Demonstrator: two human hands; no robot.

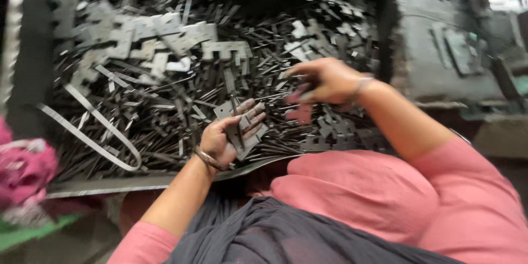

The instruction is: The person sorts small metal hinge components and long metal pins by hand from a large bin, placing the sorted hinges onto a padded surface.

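A big heap of thin dark metal strips and notched flat plates (181, 60) fills the space in front of me. My left hand (228, 135), palm up with a bangle at the wrist, holds a small stack of flat metal plates (239, 126) against its fingers. My right hand (324, 80) hovers palm down over the heap a little to the right, blurred, its fingers curled toward the strips; whether it grips a piece I cannot tell. Pink sleeves cover both arms.
A long pale metal band (93, 126) curls across the heap's left side. A grey sheet edge (143, 181) borders the heap near my lap. Pink cloth (22, 170) lies at the left. A grey machine surface (445, 38) stands at the right.
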